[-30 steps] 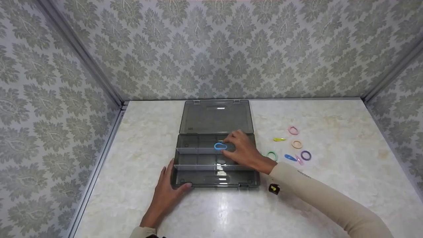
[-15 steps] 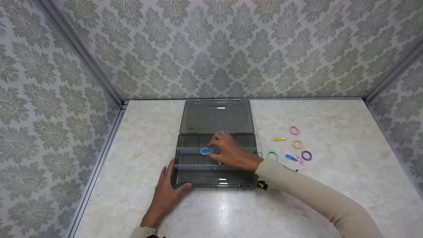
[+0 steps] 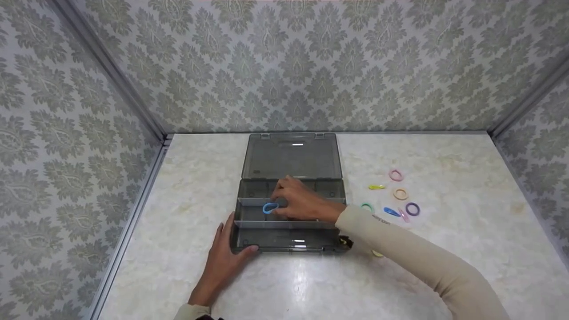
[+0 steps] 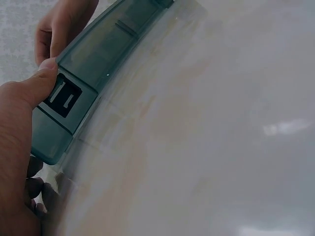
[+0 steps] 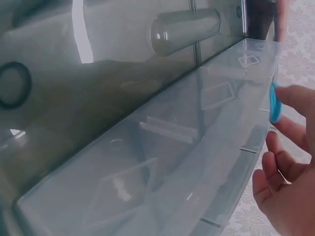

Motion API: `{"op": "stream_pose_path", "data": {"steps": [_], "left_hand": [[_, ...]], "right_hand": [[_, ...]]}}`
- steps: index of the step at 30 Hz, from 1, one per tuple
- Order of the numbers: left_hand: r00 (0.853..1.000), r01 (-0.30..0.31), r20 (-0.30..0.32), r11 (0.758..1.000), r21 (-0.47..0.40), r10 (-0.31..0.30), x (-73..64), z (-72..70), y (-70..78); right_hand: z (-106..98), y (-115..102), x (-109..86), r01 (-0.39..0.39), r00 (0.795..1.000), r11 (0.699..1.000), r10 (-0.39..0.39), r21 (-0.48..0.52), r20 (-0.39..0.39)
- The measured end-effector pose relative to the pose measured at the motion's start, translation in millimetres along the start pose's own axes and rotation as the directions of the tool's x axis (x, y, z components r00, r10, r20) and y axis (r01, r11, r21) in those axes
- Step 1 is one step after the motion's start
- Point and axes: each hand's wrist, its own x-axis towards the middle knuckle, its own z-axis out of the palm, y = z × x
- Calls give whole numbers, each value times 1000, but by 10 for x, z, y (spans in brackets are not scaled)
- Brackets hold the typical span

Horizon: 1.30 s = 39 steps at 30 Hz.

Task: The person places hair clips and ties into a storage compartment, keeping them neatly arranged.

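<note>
A translucent dark grey compartment box (image 3: 262,235) lies with its lid (image 3: 291,158) folded back. Two clear dividers split it lengthwise. My left hand (image 3: 223,258) holds its front left corner, thumb on the front wall beside a latch (image 4: 64,96) and fingers along the left side. Between the thumb and forefinger of my right hand (image 3: 300,200) is a pinched light blue hair tie (image 3: 264,209), over the left part of the middle row. The right wrist view shows this blue hair tie (image 5: 274,103) at the fingertips, beyond a clear divider (image 5: 172,118).
Right of the box lie a pink hair tie (image 3: 390,175), a peach one (image 3: 401,198), a purple one (image 3: 407,209) and a partly covered green one (image 3: 367,205). Among them are yellow (image 3: 376,187), blue (image 3: 391,212) and pink (image 3: 403,215) hair clips. Patterned walls stand behind and at both sides.
My right hand has moved left across the box with the blue hair tie, from the back right area to the left of the middle row. My left hand has stayed at the corner.
</note>
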Motion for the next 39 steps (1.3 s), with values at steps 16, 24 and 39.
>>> {"op": "stream_pose_path", "data": {"steps": [16,24,39], "left_hand": [[1000,-7,8,1000,-8,7,-16,-15,-6],[1000,1,5,1000,-20,-1,-15,-31,-8],[1000,3,13,999,-43,-3,-5,-35,-24]], "right_hand": [[152,-180,350,-7,988,990,29,-140,153],[249,-227,455,15,986,974,22,-224,165],[317,-196,463,-5,977,978,49,-208,207]]}}
